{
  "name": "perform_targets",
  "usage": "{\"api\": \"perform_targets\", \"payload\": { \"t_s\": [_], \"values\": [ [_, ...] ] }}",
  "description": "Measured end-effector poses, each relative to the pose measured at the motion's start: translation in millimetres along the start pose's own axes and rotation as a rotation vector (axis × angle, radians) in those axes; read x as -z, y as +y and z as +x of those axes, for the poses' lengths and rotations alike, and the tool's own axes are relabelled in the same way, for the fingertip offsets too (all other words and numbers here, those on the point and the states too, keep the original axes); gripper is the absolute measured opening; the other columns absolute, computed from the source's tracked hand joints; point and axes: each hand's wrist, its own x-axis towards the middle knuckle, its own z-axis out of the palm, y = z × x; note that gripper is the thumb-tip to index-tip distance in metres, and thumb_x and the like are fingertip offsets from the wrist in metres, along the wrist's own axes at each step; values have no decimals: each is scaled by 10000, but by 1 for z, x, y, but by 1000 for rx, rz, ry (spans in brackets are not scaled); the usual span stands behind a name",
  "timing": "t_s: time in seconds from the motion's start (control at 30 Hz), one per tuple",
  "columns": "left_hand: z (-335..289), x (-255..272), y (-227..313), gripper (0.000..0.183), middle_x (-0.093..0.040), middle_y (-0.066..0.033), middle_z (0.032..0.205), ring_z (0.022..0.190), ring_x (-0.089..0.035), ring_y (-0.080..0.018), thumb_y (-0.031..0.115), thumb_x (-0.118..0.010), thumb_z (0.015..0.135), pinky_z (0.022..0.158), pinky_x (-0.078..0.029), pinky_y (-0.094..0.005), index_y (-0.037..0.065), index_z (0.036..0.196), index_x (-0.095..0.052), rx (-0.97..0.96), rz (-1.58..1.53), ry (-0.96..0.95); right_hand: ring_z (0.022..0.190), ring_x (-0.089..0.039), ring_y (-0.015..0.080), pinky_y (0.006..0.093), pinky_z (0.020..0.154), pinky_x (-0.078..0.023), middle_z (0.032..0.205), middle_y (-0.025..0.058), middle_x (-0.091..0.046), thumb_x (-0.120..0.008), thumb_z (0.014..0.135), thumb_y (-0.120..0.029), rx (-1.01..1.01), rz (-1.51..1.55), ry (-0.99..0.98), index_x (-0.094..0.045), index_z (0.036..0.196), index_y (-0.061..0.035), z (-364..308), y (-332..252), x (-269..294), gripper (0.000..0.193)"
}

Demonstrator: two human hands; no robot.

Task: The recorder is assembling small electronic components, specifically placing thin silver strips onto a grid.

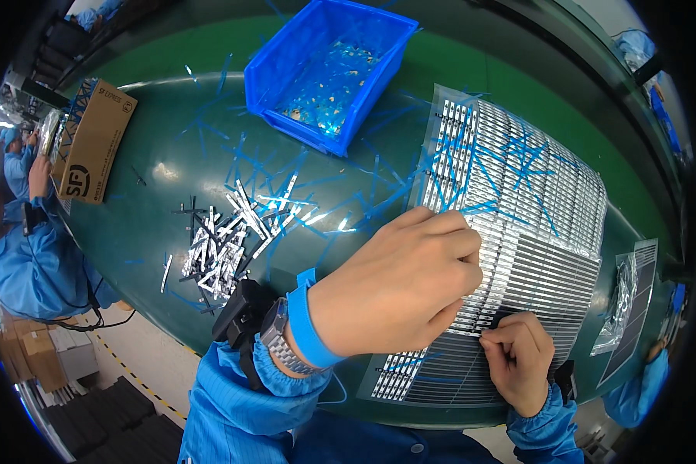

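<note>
My left hand [406, 282], with a blue band and a metal watch at its wrist, is closed in a pinch above the stacked sheets of narrow silver strips [545, 263]. What its fingertips hold, if anything, is hidden behind the hand. Lower and to the right, my right hand [522, 359] is closed, thumb and forefinger pinched at the end of a narrow silver strip [462, 333] on the sheet. Below that strip the sheet [460, 379] shows a dark grey area with a band of silver pieces at its left. Thin blue film slivers [522, 155] lie across the upper sheets.
A blue bin [257, 85] holding blue film scraps stands at the back. Left of my left hand lies a heap of loose silver and black strips [224, 247]. A cardboard box [104, 143] sits far left, beside a co-worker in blue [35, 267]. Clear plastic packaging [620, 305] lies right.
</note>
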Motion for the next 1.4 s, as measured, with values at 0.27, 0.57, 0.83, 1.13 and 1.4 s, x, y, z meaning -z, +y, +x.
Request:
{"api": "perform_targets", "payload": {
  "t_s": [0.27,0.57,0.83,1.13,1.4],
  "values": [
    [0,0,1,126,-666,-44,1057,1102,-617,-264,64,-765,750,899,-493,-421,74,861,-708,6,3,-10,675,-630,212,318,549,-489,833,84,-630,-827,775,20,-22,-4,-5,-684,902,-46,-2,0,1,203],
    [-1,0,1,184,-650,-45,1088,1123,-604,-264,76,-780,735,914,-480,-424,83,909,-721,0,5,-26,689,-641,223,332,570,-501,844,86,-639,-829,772,16,-24,-7,-1,-687,895,-46,-3,1,0,198],
    [1,-2,7,388,-566,-78,1212,1236,-519,-298,125,-841,673,977,-410,-441,120,1038,-709,-21,25,-63,707,-658,241,342,592,-528,857,94,-646,-827,780,5,-13,9,-1,-688,912,-49,-1,1,0,199],
    [4,-3,11,475,-539,-58,1230,1259,-484,-306,136,-873,641,976,-399,-450,152,1080,-694,3,74,-97,710,-661,239,334,598,-539,879,98,-648,-826,790,-3,8,54,-3,-693,935,-45,-3,4,0,201],
    [6,-3,13,493,-537,-47,1232,1255,-481,-310,154,-885,644,973,-399,-458,169,1097,-692,12,107,-107,708,-662,237,334,596,-542,882,99,-649,-827,796,-15,19,64,-4,-698,944,-42,-2,5,1,198]
  ]
}}
